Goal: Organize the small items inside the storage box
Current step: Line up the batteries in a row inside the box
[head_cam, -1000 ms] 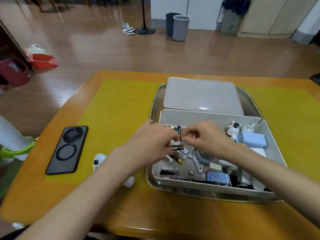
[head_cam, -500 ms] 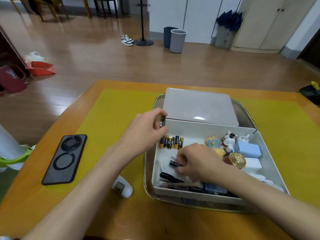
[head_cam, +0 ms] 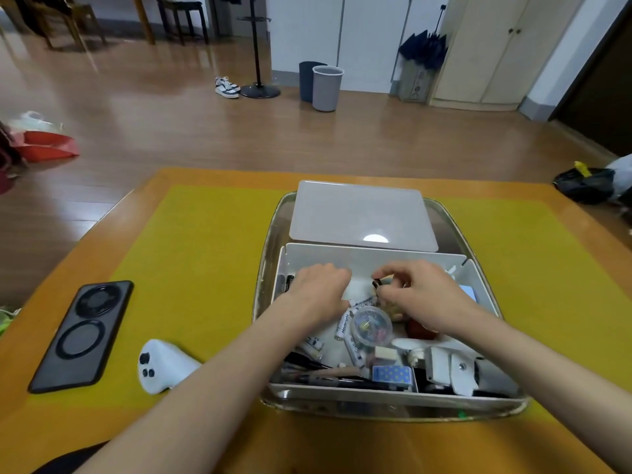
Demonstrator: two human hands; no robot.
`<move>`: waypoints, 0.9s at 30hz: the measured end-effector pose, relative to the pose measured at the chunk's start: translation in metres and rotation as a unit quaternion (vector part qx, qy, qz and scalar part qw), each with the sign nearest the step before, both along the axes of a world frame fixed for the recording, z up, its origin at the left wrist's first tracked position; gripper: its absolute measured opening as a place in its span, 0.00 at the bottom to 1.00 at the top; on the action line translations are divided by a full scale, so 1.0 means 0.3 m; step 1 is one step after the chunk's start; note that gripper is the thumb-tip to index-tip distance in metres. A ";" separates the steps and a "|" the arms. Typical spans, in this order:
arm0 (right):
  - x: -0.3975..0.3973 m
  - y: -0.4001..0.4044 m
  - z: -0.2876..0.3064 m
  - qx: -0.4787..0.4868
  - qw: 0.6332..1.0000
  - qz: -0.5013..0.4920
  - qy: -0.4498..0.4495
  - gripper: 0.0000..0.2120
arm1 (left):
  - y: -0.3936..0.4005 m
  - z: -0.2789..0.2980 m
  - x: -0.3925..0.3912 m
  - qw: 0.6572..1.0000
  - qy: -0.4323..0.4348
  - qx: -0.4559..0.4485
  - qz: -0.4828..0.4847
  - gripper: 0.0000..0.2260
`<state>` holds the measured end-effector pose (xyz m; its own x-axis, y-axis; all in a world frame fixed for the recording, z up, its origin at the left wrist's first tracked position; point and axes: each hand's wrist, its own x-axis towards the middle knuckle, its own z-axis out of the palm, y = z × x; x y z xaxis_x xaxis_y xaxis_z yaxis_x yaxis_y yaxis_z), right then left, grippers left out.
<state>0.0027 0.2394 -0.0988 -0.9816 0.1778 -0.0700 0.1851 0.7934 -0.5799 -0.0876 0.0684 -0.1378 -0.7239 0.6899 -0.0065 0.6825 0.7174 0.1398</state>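
A: Far left on the surface [head_cam: 212,241] lay a black phone [head_cam: 83,336] and, just beside it, a white controller [head_cam: 163,365]. Were they at risk?

B: Probably not; both sat well apart from the storage box [head_cam: 376,256]. The hazard began at the left hand [head_cam: 319,289], which rested palm-down over the box's far left corner, fingers bent over whatever lay beneath. Whether it held anything could not be told. Dark batteries [head_cam: 286,283] stood against the left wall just beside it; a sideways nudge of that hand would likely have toppled them.

A: And in the middle?

B: White batteries [head_cam: 343,326] lay loose around a clear round container of pins [head_cam: 371,326]. A wrist dragging back over them could have scattered the batteries or tipped the container.

A: The right hand [head_cam: 422,295]?

B: Its grip was closed as a pinch, thumb and fingertips on a small dark battery [head_cam: 376,283] held above the box floor. The pinch caught only one end, so the cylinder could have slipped and rolled among the clutter below.

A: Further right?

B: A pale blue block [head_cam: 466,291] sat at the box's right wall, and white plastic parts [head_cam: 451,371] crowded the near right corner. The right forearm crossed over that corner and might have shifted them.
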 end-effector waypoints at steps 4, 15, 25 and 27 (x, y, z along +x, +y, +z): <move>-0.027 -0.009 -0.010 0.021 1.000 -0.010 -0.004 0.07 | -0.004 -0.010 -0.003 0.999 0.027 -0.017 -0.006 0.10; -0.162 -0.123 -0.083 0.176 0.984 0.039 0.018 0.11 | -0.196 0.158 0.047 0.999 -0.010 -0.028 -0.030 0.05; -0.102 -0.110 -0.065 0.170 0.977 0.123 0.039 0.10 | -0.268 0.092 0.164 0.981 -0.061 -0.072 -0.169 0.05; -0.086 -0.100 -0.040 0.156 0.977 0.142 0.041 0.09 | -0.264 0.093 0.162 0.980 -0.065 -0.073 -0.171 0.07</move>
<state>-0.0232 0.2095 -0.1109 -0.9945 -0.1017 0.0254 -0.1045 0.9466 -0.3048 -0.0389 -0.0109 -0.1100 -0.4369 0.8770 -0.2002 0.8701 0.4685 0.1532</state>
